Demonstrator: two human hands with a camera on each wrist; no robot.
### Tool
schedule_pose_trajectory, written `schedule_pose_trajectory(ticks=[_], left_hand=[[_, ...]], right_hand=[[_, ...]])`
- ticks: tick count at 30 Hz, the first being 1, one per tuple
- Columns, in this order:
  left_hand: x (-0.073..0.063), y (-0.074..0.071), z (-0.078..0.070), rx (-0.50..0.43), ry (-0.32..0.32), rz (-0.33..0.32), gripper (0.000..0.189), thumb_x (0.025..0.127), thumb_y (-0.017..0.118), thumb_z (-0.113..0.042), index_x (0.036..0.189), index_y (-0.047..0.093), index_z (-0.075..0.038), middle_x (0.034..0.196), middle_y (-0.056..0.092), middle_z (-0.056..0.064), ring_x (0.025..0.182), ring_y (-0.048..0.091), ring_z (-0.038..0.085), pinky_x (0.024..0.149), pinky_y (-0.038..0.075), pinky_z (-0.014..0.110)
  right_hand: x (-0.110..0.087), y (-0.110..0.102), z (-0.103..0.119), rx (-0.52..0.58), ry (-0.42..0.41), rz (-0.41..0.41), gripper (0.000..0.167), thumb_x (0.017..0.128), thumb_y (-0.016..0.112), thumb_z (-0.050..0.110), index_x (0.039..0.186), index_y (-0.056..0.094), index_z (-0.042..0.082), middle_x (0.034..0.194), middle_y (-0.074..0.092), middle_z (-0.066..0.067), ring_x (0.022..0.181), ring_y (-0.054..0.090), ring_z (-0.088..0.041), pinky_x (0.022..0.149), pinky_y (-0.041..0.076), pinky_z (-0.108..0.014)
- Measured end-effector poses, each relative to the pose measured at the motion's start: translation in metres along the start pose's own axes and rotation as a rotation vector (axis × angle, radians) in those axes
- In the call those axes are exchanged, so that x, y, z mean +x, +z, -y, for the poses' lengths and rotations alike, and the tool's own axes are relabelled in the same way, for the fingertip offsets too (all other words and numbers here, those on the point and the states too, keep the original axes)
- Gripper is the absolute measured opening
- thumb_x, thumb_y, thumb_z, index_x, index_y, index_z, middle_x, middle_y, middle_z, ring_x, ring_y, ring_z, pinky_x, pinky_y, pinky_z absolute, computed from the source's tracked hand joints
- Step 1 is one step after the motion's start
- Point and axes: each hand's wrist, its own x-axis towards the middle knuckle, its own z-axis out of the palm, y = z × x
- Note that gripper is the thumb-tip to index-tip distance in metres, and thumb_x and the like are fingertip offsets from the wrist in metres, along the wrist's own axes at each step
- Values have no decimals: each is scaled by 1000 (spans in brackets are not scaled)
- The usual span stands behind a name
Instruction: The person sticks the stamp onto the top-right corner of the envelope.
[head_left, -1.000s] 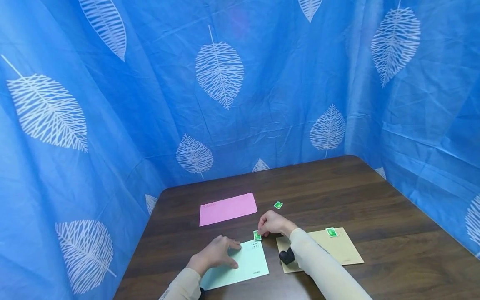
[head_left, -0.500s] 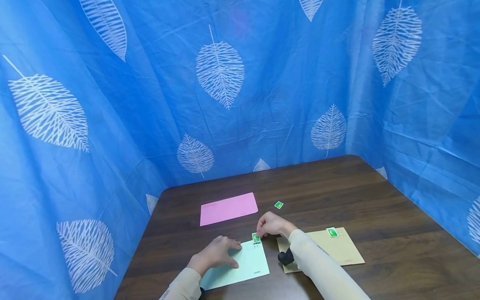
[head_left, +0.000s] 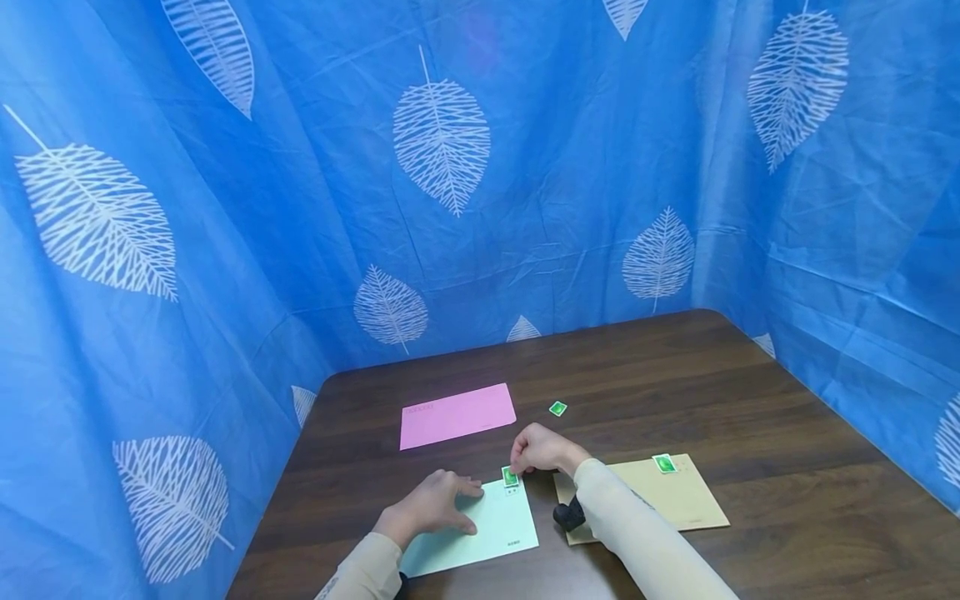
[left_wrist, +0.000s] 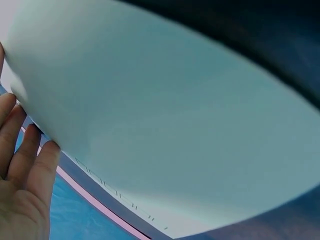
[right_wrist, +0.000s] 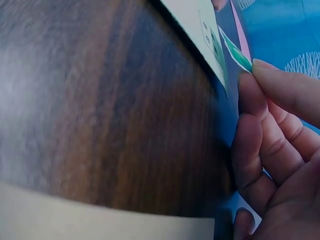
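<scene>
A pale green envelope (head_left: 491,533) lies on the table in front of me, its printed stamp boxes at the upper right corner. Across its left part my left hand (head_left: 435,506) rests with spread fingers; the left wrist view has its fingertips at the envelope's edge (left_wrist: 125,110). My right hand (head_left: 543,450) pinches a green stamp (head_left: 510,477) with a white scalloped border between thumb and index finger. In the right wrist view the stamp (right_wrist: 235,50) is tilted, close over the envelope's corner.
Beyond lies a pink envelope (head_left: 457,417). A loose green stamp (head_left: 557,408) sits on the brown table (head_left: 637,358). Under my right forearm is a tan envelope (head_left: 693,504) bearing another green stamp (head_left: 664,463). A blue leaf-print curtain (head_left: 525,167) surrounds the table.
My right hand has shifted slightly left with the stamp, which has gone from the envelope's top edge to over its corner boxes. The left hand has stayed in place.
</scene>
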Motion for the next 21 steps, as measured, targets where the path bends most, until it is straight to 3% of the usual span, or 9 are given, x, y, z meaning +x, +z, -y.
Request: schedule_pose_trajectory(ticks=[21], left_hand=[[-1,-2,-3,6,-8,4,52,71,90,-32,119,75,-17,128,71,-1,129,61,26,108,48,47]], right_hand=[[1,5,2,-32,3,-27,13,81,78,0,72,69,3,65,61,3,62,52,-14,60,43,-25]])
